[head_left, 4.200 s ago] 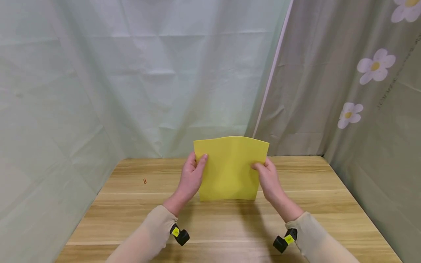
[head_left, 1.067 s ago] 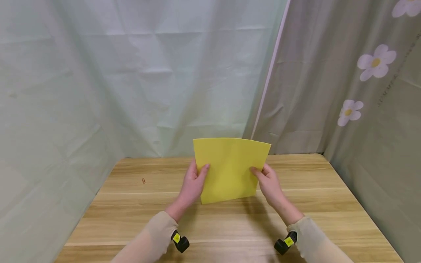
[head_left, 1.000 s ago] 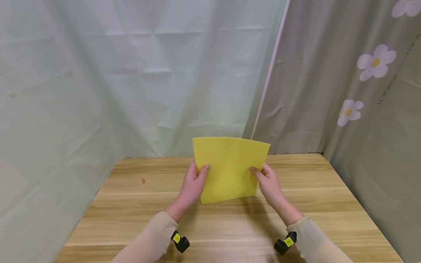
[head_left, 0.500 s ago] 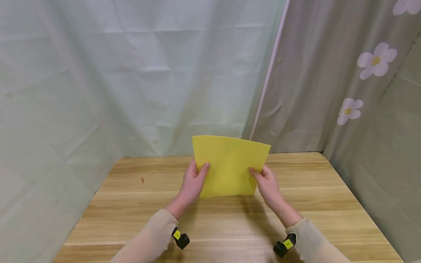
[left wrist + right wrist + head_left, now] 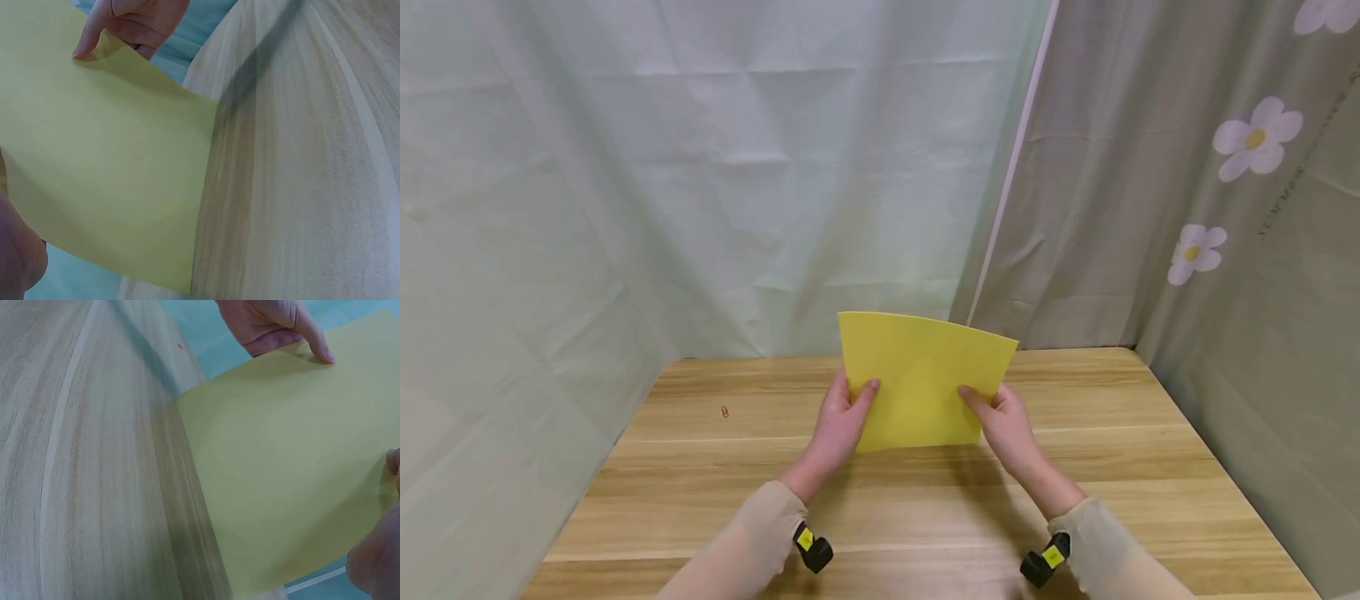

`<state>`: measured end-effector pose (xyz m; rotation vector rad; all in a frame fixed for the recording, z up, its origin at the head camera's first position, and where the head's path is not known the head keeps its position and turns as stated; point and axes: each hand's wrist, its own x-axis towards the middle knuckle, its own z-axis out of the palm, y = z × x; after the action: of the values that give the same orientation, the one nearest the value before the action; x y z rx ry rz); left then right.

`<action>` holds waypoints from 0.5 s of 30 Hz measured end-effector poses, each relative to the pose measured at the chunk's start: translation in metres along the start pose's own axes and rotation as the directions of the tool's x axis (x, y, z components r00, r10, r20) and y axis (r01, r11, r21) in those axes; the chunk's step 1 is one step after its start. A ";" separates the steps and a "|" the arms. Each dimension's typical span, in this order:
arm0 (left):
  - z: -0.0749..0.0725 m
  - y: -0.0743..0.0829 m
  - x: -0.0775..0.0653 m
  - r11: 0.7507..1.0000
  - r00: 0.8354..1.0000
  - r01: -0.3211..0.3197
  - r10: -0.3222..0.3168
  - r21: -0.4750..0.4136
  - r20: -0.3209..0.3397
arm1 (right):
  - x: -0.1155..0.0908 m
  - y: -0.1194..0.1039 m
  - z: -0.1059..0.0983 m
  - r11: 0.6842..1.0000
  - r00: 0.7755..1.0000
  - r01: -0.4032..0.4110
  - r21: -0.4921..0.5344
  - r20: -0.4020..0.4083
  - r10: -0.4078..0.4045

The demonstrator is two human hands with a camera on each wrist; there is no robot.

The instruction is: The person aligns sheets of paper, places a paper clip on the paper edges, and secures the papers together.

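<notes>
A yellow sheet of paper [image 5: 917,375] is held up between both hands over the middle of the table, its broad face toward the head camera and its top edge sloping down to the right. My left hand [image 5: 835,421] grips the left side, thumb flat on the near face and the other fingers behind. On the right side my right hand [image 5: 1011,429] pinches it the same way, its thumb reaching farther in. Both wrist views show the paper [image 5: 125,156] bowed gently, with its lower edge close over the wood. The fingers behind the paper are mostly hidden.
A small red paper clip [image 5: 725,412] lies on the wooden table [image 5: 700,500] at the back left. Pale curtains [image 5: 775,167] hang behind and on both sides, with printed flowers on the right. Each sleeve carries a small black wrist camera [image 5: 814,552].
The paper's top right corner has dipped lower, and its bottom edge has risen a little since a second ago. My right hand has shifted slightly left and down, its thumb farther onto the paper.
</notes>
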<state>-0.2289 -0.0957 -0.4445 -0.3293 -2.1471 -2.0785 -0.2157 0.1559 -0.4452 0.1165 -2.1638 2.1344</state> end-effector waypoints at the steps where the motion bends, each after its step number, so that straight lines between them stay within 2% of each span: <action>1: 0.000 -0.001 0.000 1.000 1.000 -0.001 0.001 -0.001 0.001 | 0.000 0.001 0.000 1.000 1.000 -0.003 -0.002 0.002 0.003; 6: 0.000 -0.006 -0.003 1.000 1.000 -0.003 0.003 0.010 -0.003 | 0.001 0.008 0.000 1.000 1.000 -0.023 -0.018 0.008 0.024; 15: -0.001 -0.010 -0.006 0.997 0.999 0.034 -0.033 0.075 -0.019 | 0.003 0.013 0.000 0.998 0.999 -0.046 -0.051 0.022 0.047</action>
<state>-0.2260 -0.0974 -0.4555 -0.2670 -2.2287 -2.0042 -0.2199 0.1556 -0.4580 0.0879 -2.2535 2.1107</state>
